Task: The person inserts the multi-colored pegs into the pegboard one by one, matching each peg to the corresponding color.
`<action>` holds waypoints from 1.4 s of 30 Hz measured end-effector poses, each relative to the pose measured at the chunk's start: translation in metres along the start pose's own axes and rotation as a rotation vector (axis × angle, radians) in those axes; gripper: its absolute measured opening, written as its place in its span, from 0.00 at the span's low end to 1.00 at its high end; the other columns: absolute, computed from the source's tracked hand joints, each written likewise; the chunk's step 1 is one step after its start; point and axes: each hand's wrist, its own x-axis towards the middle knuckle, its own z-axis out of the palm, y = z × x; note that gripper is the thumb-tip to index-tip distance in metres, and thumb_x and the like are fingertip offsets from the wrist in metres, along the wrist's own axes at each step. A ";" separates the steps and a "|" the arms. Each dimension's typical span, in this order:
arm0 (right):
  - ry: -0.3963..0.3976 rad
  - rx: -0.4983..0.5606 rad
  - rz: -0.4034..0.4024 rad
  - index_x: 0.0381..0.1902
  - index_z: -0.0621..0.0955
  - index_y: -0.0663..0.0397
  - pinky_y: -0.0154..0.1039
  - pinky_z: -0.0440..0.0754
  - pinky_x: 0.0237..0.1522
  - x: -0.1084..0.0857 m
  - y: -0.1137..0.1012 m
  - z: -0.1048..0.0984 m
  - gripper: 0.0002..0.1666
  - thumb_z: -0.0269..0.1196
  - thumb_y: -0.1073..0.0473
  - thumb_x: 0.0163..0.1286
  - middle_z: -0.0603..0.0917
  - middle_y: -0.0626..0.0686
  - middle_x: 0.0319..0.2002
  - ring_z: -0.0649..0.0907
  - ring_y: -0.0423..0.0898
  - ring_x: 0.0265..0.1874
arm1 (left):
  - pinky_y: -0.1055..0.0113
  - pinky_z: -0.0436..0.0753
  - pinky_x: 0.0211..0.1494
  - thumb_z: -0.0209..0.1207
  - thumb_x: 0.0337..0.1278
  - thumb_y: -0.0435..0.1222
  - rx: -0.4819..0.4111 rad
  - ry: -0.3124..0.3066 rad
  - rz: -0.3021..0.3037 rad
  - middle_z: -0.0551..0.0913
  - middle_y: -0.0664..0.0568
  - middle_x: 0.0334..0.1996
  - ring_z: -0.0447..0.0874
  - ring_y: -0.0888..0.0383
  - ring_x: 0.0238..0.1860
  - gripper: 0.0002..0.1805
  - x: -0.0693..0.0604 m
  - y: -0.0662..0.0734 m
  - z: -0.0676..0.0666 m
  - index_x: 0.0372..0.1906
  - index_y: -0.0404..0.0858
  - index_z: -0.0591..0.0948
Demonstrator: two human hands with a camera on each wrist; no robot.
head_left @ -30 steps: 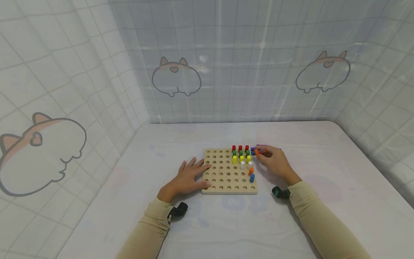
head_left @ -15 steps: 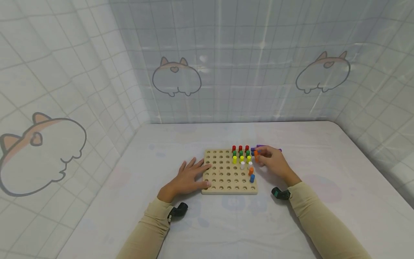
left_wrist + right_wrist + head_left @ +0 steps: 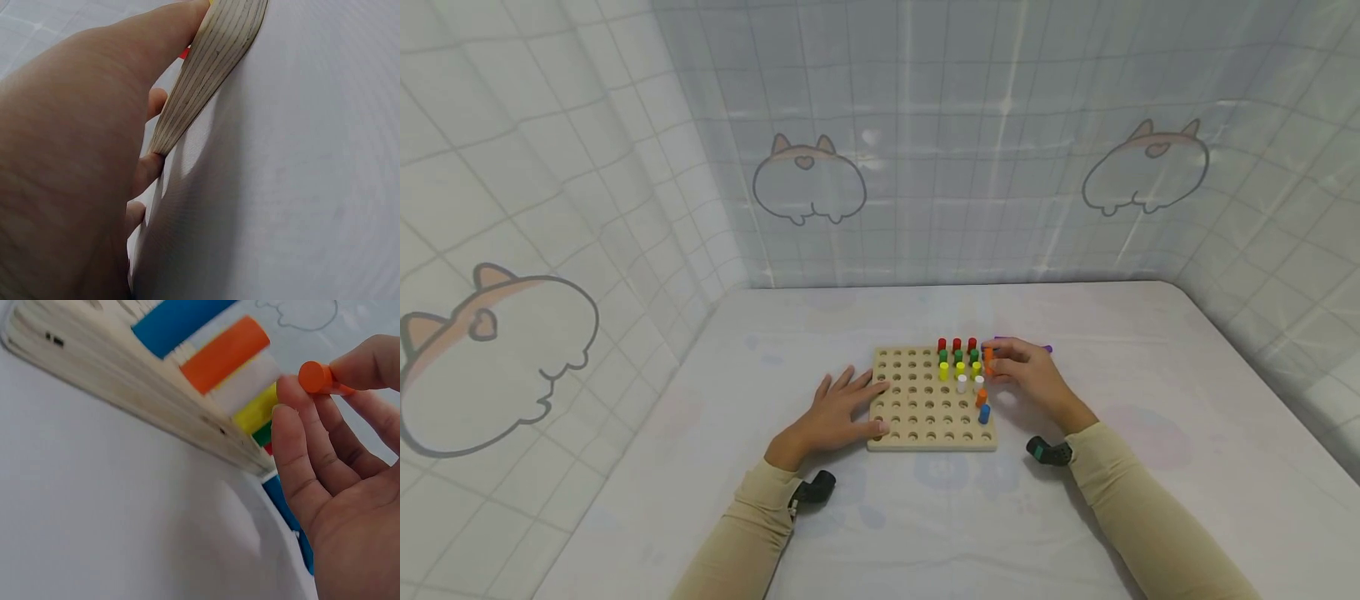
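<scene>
A square wooden pegboard [image 3: 913,417] with rows of holes lies on the table. Its right side bears upright red, green, yellow and white pegs, plus one orange peg [image 3: 981,397] and one blue peg [image 3: 984,414]. My left hand [image 3: 835,417] rests spread at the board's left edge, thumb and index fingertip on its top; the left wrist view shows the layered side edge [image 3: 209,69]. Beside the far right corner, my right hand [image 3: 1033,375] pinches another orange peg [image 3: 317,377] between thumb and fingers, above the table and roughly upright in the head view.
Purple pegs [image 3: 1048,348] lie behind my right hand, partly hidden by it. Blue pegs [image 3: 282,501] lie on the table past the board's end in the right wrist view. White cloth [image 3: 925,517] covers the table, with a tiled-print curtain [image 3: 970,208] behind.
My right hand has turned the pinched orange peg from tilted to nearly upright and brought it slightly left, closer to the board. The left hand stays in place.
</scene>
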 end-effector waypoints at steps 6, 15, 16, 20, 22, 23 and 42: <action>-0.017 0.039 -0.041 0.64 0.75 0.67 0.41 0.85 0.47 -0.004 -0.008 0.006 0.24 0.58 0.64 0.73 0.78 0.64 0.57 0.83 0.53 0.45 | 0.35 0.34 0.74 0.52 0.61 0.70 0.008 -0.006 -0.003 0.55 0.50 0.79 0.37 0.42 0.79 0.44 0.000 -0.002 0.002 0.78 0.58 0.62; 0.012 0.041 -0.126 0.61 0.76 0.68 0.39 0.85 0.46 -0.005 -0.011 0.011 0.23 0.63 0.62 0.73 0.81 0.65 0.53 0.83 0.53 0.44 | 0.36 0.33 0.74 0.52 0.61 0.70 0.003 -0.011 -0.007 0.55 0.50 0.79 0.37 0.43 0.79 0.43 -0.001 0.000 -0.001 0.78 0.58 0.62; 0.016 0.038 -0.132 0.61 0.76 0.68 0.39 0.85 0.46 -0.006 -0.012 0.011 0.23 0.63 0.60 0.73 0.81 0.64 0.52 0.83 0.54 0.44 | 0.36 0.33 0.74 0.52 0.61 0.70 0.003 -0.010 -0.007 0.55 0.50 0.79 0.37 0.43 0.79 0.43 -0.001 0.000 -0.001 0.78 0.58 0.62; 0.019 0.038 -0.167 0.60 0.76 0.69 0.38 0.84 0.47 -0.008 -0.016 0.015 0.24 0.65 0.60 0.72 0.81 0.63 0.49 0.83 0.56 0.44 | 0.36 0.34 0.74 0.51 0.60 0.71 0.004 -0.005 -0.003 0.55 0.50 0.79 0.37 0.43 0.79 0.44 -0.001 -0.001 -0.001 0.78 0.58 0.62; 0.020 0.043 -0.182 0.60 0.76 0.70 0.37 0.84 0.47 -0.009 -0.017 0.016 0.24 0.65 0.61 0.72 0.81 0.63 0.49 0.83 0.57 0.45 | 0.35 0.34 0.74 0.52 0.60 0.70 -0.004 -0.003 0.005 0.55 0.49 0.79 0.37 0.42 0.79 0.44 -0.001 -0.001 -0.001 0.78 0.57 0.63; 0.022 0.039 -0.190 0.60 0.76 0.70 0.36 0.84 0.47 -0.009 -0.018 0.017 0.23 0.65 0.62 0.72 0.81 0.63 0.48 0.82 0.56 0.45 | 0.36 0.33 0.74 0.52 0.60 0.70 -0.007 -0.003 0.008 0.55 0.49 0.79 0.37 0.42 0.79 0.44 -0.001 -0.001 -0.001 0.78 0.57 0.63; 0.042 -0.080 -0.224 0.55 0.80 0.67 0.32 0.82 0.47 -0.010 -0.027 0.025 0.18 0.66 0.66 0.69 0.83 0.58 0.45 0.83 0.54 0.44 | 0.36 0.34 0.74 0.51 0.61 0.70 -0.016 -0.013 0.001 0.54 0.51 0.79 0.37 0.43 0.79 0.44 -0.001 -0.001 -0.004 0.78 0.57 0.61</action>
